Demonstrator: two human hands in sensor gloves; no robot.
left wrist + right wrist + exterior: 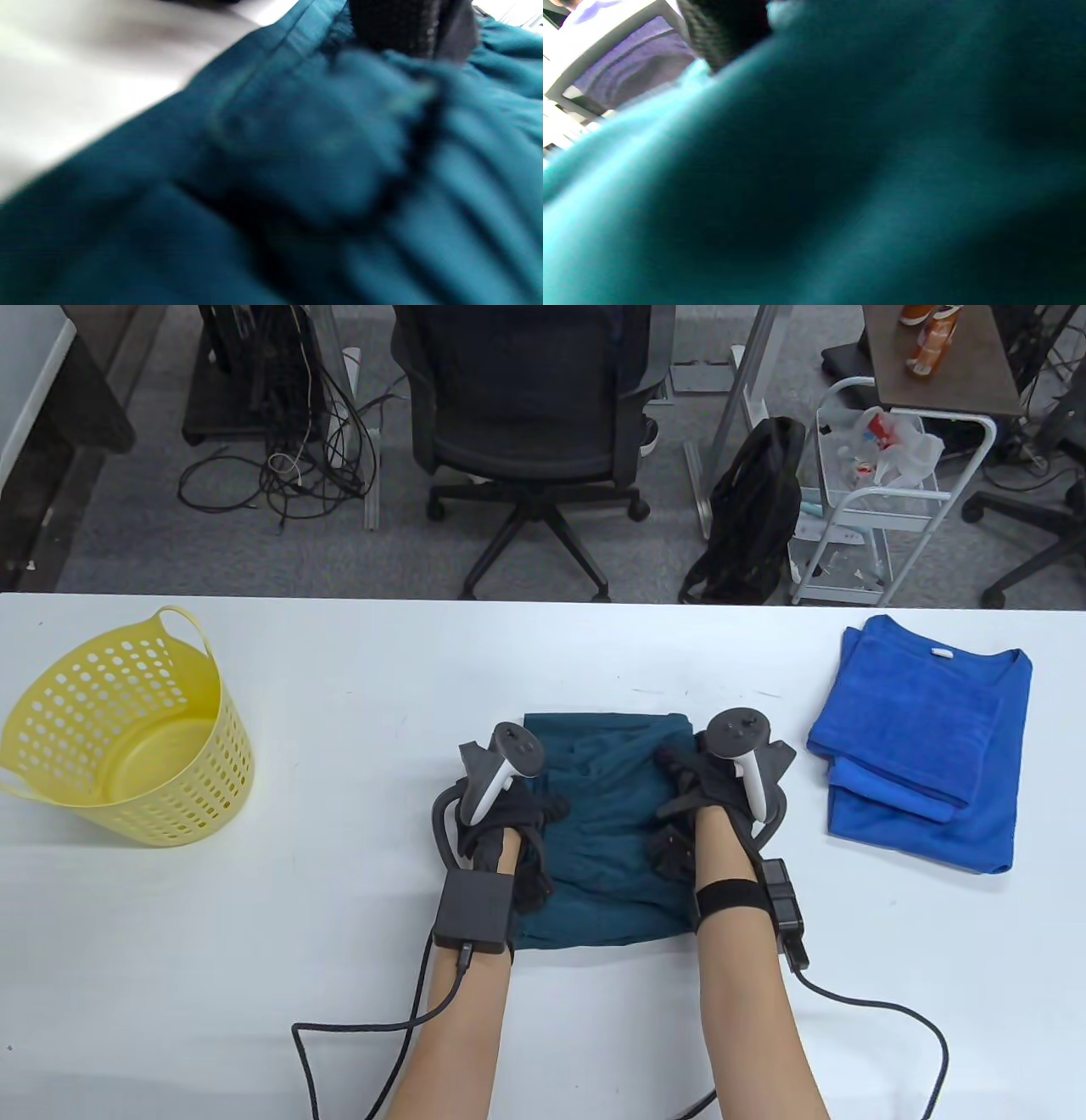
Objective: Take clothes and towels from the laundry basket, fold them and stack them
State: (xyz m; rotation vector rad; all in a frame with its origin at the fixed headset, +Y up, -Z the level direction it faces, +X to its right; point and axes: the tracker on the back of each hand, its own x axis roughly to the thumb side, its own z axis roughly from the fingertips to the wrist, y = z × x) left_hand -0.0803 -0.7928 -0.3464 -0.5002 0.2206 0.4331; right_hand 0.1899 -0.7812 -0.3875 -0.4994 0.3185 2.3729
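Two pieces sit done already: a blue towel (904, 738) folded on top of a blue shirt (976, 823), stacked at the right end of the tabletop (339, 950). Yellow laundry basket (119, 746) stands at the left end, well apart, and looks empty from above.

One item in hand: a teal garment (607, 848), roughly squared up, lying centre-front on the tabletop between your arms.

Your left hand (509, 823) rests on the garment's left edge; your right hand (704, 797) rests on its right side. Right fingers (674, 768) lie spread on the cloth, pressing more than gripping. Left fingers are mostly hidden under the tracker, so you cannot tell whether they pinch the edge or only press it. Both wrist views show blurred teal cloth close up, nothing more.

Judgement: task is near its end. The teal piece seems on its last fold or a final smoothing; some wrinkles remain in the middle. What is left, as far as this shows: finish flattening it and carry it onto the blue stack at the right.
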